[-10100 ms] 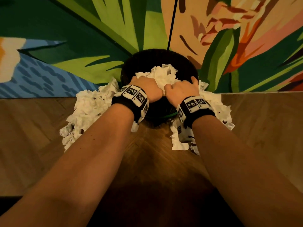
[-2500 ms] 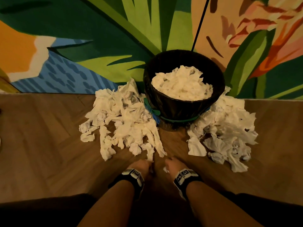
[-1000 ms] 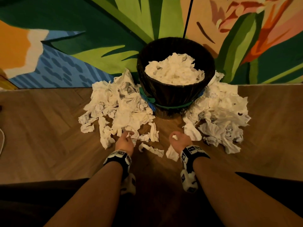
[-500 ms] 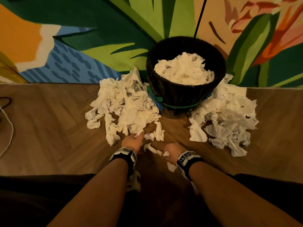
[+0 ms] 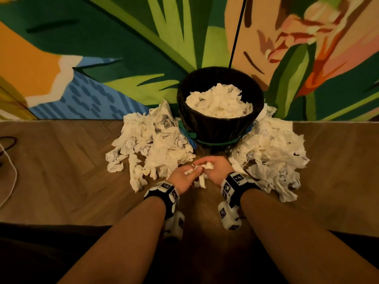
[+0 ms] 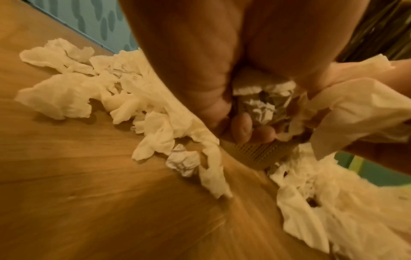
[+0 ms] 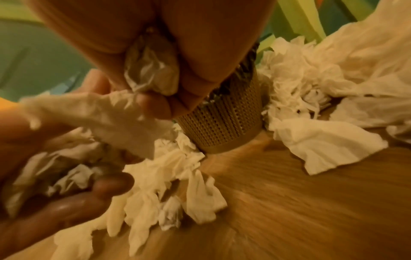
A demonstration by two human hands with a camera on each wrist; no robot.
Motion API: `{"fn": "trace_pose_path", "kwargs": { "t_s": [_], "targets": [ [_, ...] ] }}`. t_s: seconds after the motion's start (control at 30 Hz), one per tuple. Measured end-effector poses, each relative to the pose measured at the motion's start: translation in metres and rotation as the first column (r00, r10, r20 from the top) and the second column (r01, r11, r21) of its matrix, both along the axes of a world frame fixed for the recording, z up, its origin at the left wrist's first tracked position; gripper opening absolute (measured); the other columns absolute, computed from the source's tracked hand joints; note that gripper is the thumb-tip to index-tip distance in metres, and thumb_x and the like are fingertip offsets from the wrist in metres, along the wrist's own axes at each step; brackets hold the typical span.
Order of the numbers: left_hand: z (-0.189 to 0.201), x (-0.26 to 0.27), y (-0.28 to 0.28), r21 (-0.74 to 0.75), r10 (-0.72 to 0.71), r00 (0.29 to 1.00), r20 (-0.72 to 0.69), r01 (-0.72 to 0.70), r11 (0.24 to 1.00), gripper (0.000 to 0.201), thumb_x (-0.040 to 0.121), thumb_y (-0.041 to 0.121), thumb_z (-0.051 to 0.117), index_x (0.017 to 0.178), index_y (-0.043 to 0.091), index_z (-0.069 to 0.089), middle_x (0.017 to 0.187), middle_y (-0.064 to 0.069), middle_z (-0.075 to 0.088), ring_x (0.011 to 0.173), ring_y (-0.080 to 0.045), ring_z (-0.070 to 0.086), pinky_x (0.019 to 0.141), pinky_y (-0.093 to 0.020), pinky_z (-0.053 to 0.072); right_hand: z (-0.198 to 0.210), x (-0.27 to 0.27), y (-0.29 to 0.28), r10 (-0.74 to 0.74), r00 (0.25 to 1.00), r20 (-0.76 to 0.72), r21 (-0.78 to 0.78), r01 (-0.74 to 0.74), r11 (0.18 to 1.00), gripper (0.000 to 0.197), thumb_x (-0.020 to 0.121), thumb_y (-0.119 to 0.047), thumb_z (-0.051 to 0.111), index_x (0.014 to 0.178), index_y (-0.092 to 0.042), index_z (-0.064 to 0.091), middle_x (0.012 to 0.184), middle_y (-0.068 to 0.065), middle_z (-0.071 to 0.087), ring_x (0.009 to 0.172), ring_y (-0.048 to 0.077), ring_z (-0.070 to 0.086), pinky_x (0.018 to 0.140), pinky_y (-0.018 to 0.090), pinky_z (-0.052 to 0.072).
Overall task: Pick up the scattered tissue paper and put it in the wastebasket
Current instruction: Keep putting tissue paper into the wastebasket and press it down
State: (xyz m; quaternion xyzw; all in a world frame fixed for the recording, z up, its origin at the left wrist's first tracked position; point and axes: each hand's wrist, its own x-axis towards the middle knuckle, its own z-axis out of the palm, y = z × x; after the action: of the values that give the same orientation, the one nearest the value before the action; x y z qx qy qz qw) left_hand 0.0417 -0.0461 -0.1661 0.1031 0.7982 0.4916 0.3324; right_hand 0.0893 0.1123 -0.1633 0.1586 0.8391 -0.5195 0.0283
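A dark round wastebasket (image 5: 219, 128) stands against the wall, heaped with white tissue (image 5: 218, 103). Crumpled tissue lies in a pile to its left (image 5: 151, 148) and another to its right (image 5: 272, 148). Both hands meet just in front of the basket, raised a little off the floor. My left hand (image 5: 184, 177) grips a wad of tissue (image 6: 262, 105) in curled fingers. My right hand (image 5: 215, 169) grips another wad (image 7: 151, 70), and a strip (image 7: 115, 114) stretches between the two hands. The basket's mesh base (image 7: 222, 130) shows right behind them.
The floor (image 5: 61, 171) is wooden herringbone. A painted mural wall (image 5: 102, 48) rises right behind the basket. A white cable (image 5: 12, 171) and a dark one lie at the far left. My dark-clothed knees fill the bottom corners.
Both hands have come together in front of the basket and lifted loose tissue pieces off the floor. The scraps that lay between them half a second ago are now in the hands.
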Motion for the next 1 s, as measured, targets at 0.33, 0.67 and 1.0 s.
{"fn": "trace_pose_path", "kwargs": {
  "t_s": [0.33,0.67,1.0],
  "targets": [
    [0.065,-0.053,-0.004,0.267,0.509,0.854,-0.105,-0.469,0.842,0.008,0.064,0.029,0.068,0.063,0.021,0.066,0.061,-0.003,0.061,0.055,-0.017,0.058,0.061,-0.036,0.052,0.082,-0.02,-0.005,-0.06,0.965,-0.254,0.177,0.107,0.978,0.047,0.086,-0.06,0.057,0.068,-0.017,0.066,0.062,-0.002,0.063,0.061,0.012,0.057,0.059,0.03,0.045],
    [0.158,-0.082,0.047,0.51,0.48,0.773,-0.414,-0.239,0.826,0.016,0.088,0.024,0.06,0.088,0.035,0.05,0.091,-0.006,0.061,0.073,-0.022,0.057,0.069,-0.04,0.049,0.183,-0.053,0.017,-0.399,0.694,-0.599,-0.108,0.424,0.899,0.031,0.091,-0.021,0.032,0.079,-0.005,0.055,0.067,-0.006,0.049,0.06,0.004,0.044,0.057,0.02,0.035],
    [0.176,-0.093,0.11,0.208,0.221,0.809,-0.545,-0.125,0.97,0.026,0.102,0.019,0.03,0.097,0.01,0.054,0.112,-0.015,0.047,0.1,-0.027,0.046,0.092,-0.036,0.036,0.141,-0.075,0.071,-0.572,0.7,-0.427,-0.034,0.62,0.784,0.034,0.087,0.004,0.04,0.085,-0.025,0.059,0.111,0.015,0.059,0.097,0.029,0.059,0.093,0.034,0.046]
  ]
}}
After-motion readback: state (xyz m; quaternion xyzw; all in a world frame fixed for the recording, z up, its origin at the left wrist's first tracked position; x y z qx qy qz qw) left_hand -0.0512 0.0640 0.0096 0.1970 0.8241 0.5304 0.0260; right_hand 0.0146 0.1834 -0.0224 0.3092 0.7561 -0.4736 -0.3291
